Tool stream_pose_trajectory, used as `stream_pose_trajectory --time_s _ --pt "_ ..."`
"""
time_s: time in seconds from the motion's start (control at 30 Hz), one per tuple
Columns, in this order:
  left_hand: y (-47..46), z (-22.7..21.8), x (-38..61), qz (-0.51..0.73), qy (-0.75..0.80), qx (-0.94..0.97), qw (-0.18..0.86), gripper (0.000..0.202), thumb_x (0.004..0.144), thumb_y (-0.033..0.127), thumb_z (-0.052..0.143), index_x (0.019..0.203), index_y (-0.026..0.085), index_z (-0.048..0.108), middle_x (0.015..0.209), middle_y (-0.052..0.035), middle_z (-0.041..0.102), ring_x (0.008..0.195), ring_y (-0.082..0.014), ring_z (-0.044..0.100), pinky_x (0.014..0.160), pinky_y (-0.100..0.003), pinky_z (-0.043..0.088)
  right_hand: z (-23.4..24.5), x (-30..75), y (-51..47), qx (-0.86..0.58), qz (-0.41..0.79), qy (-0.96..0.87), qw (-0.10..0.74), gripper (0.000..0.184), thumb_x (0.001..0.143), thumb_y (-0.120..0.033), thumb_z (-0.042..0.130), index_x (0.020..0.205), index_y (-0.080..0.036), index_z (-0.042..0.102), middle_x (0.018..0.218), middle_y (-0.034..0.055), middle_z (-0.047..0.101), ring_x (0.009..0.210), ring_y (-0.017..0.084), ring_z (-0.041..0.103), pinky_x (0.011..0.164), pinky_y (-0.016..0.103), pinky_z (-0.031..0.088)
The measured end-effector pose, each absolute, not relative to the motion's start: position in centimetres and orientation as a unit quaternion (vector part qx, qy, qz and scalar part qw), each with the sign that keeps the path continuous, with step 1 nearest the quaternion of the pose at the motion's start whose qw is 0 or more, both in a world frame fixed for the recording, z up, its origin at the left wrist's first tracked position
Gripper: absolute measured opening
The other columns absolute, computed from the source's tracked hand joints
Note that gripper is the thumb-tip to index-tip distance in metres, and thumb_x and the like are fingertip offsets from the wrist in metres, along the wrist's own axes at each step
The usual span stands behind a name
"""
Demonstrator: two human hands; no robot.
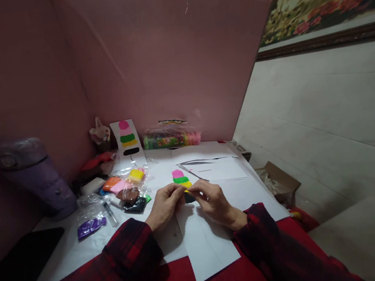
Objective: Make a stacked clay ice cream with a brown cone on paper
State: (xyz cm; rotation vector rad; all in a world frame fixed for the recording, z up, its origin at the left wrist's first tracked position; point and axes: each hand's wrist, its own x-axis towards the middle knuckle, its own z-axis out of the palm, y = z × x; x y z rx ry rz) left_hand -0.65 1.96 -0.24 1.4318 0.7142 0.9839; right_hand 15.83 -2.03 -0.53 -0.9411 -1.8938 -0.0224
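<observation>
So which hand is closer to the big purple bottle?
Left. The left hand is to the right of the purple bottle, past the colourful packets; the right hand is farther right.

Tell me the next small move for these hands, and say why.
I'd probably press down the lower edge of the yellow band. The left hand and right hand have their fingertips together right there, and the standing card shows its yellow band set apart from the black one.
</observation>
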Motion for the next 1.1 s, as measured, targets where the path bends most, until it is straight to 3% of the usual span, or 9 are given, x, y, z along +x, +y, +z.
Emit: stream_pose_trajectory --time_s 0.13,0.23,0.4,0.5,0.63,0.73,0.83,0.97,1.1 --pt "2.03 -0.42 -0.58 0.434 0.281 0.595 0.615 0.03 0.067 0.033 0.075 0.088 0.014 0.068 0.064 -0.0008 0.061 0.05 -0.0091 0.05 0.049 -0.023 0.038 -0.61 15.88 -1.98 -0.386 -0.007 -0.782 0.489 0.014 0.087 -0.01 0.05 0.088 -0.02 0.061 0.073 0.0021 0.061 0.062 0.014 0.056 0.058 0.026 0.047" --pt "1.97 -0.3 -0.58 0.438 0.283 0.594 0.613 0.027 0.062 0.028 0.079 0.082 0.014 0.067 0.063 0.0004 0.058 0.051 -0.0083 0.048 0.048 -0.022 0.037 -0.67 15.89 -1.97 -0.386 -0.008 -0.782 0.49 0.013 0.087 -0.01 0.051 0.088 -0.019 0.061 0.073 0.0021 0.061 0.063 0.014 0.056 0.058 0.026 0.047" --pt "1.73 0.25 -0.62 0.424 0.324 0.613 0.582 0.036 0.076 0.047 0.065 0.065 0.013 0.057 0.048 0.0044 0.047 0.039 -0.005 0.037 0.039 -0.019 0.025 -0.77 15.97 -1.92 -0.387 -0.01 -0.783 0.487 0.012 0.087 -0.01 0.052 0.088 -0.019 0.06 0.074 0.003 0.061 0.065 0.015 0.057 0.06 0.027 0.047" --pt "1.73 0.24 -0.52 0.419 0.312 0.61 0.596 0.038 0.077 0.049 0.062 0.073 0.012 0.061 0.054 0.0011 0.055 0.041 -0.0073 0.044 0.04 -0.021 0.033 -0.85 16.05 -1.85 -0.382 -0.007 -0.786 0.485 0.015 0.087 -0.01 0.051 0.09 -0.02 0.061 0.075 0.0032 0.062 0.067 0.015 0.057 0.062 0.027 0.047" --pt "1.93 -0.17 -0.39 0.428 0.289 0.583 0.627 0.035 0.063 0.034 0.077 0.088 0.011 0.067 0.073 -0.0048 0.065 0.055 -0.0119 0.056 0.049 -0.025 0.045 -0.88 16.05 -1.81 -0.379 -0.003 -0.785 0.491 0.015 0.087 -0.01 0.051 0.091 -0.02 0.062 0.076 0.0034 0.063 0.068 0.015 0.058 0.062 0.028 0.048" --pt "2.03 -0.37 -0.45 0.433 0.286 0.583 0.625 0.03 0.058 0.026 0.08 0.08 0.013 0.065 0.066 -0.0001 0.06 0.052 -0.0089 0.051 0.047 -0.022 0.041 -0.76 15.97 -1.88 -0.382 -0.007 -0.779 0.497 0.013 0.087 -0.012 0.052 0.09 -0.02 0.062 0.076 0.0036 0.064 0.068 0.015 0.059 0.062 0.028 0.048" --pt "1.92 -0.2 -0.59 0.424 0.305 0.604 0.602 0.026 0.067 0.033 0.075 0.073 0.014 0.06 0.055 0.0039 0.052 0.044 -0.0064 0.043 0.042 -0.019 0.033 -0.6 15.92 -2.01 -0.394 -0.012 -0.772 0.498 0.009 0.089 -0.016 0.053 0.089 -0.02 0.061 0.075 0.0031 0.064 0.064 0.014 0.058 0.058 0.026 0.047" --pt "1.66 0.14 -0.68 0.397 0.323 0.638 0.575 0.035 0.083 0.045 0.057 0.073 0.011 0.062 0.049 0.003 0.048 0.041 -0.0065 0.04 0.041 -0.021 0.028 -0.62 16.0 -2.05 -0.419 -0.01 -0.758 0.499 0.011 0.089 -0.027 0.059 0.081 -0.019 0.057 0.068 0.0009 0.061 0.057 0.012 0.054 0.05 0.023 0.042" --pt "1.78 -0.07 -0.54 0.415 0.294 0.605 0.613 0.034 0.072 0.037 0.07 0.093 0.011 0.064 0.064 0.0003 0.057 0.051 -0.0092 0.05 0.049 -0.023 0.039 -0.83 16.11 -1.96 -0.436 -0.002 -0.745 0.505 0.015 0.088 -0.029 0.059 0.077 -0.02 0.053 0.065 -0.0009 0.06 0.053 0.011 0.053 0.049 0.022 0.041"
